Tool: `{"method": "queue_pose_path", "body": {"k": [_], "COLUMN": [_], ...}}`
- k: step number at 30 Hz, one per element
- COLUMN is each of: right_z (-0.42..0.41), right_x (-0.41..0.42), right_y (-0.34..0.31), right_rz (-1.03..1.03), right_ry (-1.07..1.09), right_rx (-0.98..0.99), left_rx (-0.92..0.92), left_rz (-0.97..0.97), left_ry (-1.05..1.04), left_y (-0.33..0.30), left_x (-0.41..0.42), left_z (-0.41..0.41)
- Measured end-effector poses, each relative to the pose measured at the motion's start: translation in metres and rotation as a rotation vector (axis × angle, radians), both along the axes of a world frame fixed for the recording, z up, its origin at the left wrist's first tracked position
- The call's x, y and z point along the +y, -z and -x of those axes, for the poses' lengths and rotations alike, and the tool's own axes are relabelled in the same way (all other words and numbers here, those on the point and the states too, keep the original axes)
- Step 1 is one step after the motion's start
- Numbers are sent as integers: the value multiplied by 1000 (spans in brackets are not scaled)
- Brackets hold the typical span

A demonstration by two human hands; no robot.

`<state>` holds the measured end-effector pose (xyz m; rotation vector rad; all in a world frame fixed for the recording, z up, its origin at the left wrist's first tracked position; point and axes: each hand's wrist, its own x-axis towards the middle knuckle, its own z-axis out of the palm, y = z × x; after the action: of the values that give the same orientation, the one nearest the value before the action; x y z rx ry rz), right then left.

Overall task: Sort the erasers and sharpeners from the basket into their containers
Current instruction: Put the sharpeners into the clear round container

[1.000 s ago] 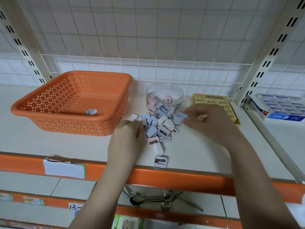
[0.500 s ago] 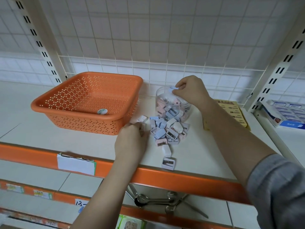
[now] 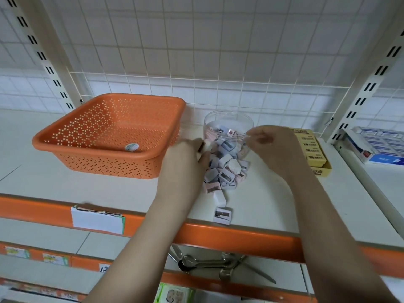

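I see my left hand (image 3: 185, 165) low over the left edge of the sharpener pile (image 3: 225, 171), fingers curled and pinching a small white piece (image 3: 206, 146), eraser or sharpener, too blurred to call. My right hand (image 3: 271, 147) sits just right of the clear jar (image 3: 228, 123), near its rim; the fingers look curled but motion blur hides whether they grip anything, so I cannot tell. The jar holds pastel sharpeners and stands on the shelf (image 3: 262, 204) right behind the pile. Two loose sharpeners lie toward the front edge, the nearest one (image 3: 222, 216) slot up. Orange basket (image 3: 109, 136) to the left, only a round sticker (image 3: 131, 147) visible inside. Yellow eraser box (image 3: 312, 152) at the right, partly behind my right wrist. Blue-and-white boxes (image 3: 380, 147) sit on the next shelf over.
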<state>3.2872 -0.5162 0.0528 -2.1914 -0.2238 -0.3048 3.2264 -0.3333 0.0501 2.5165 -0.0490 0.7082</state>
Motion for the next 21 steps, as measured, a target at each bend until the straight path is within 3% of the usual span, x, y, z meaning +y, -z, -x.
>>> {"method": "queue_pose_path", "body": {"k": [5, 14, 17, 21], "right_z": [53, 83, 88, 92], "right_x": [-3, 5, 8, 12], "right_y": [22, 35, 36, 38], "right_rz": [6, 53, 75, 91], "right_ry": [-130, -260, -327, -365], "right_rx": [112, 250, 272, 279], "left_rx": [71, 265, 334, 237], "left_rz": [78, -96, -54, 9], "left_ry": [91, 121, 130, 72], "left_y": [-27, -35, -33, -33], "left_x": [-11, -14, -10, -2], "left_z": [-37, -99, -102, -91]}}
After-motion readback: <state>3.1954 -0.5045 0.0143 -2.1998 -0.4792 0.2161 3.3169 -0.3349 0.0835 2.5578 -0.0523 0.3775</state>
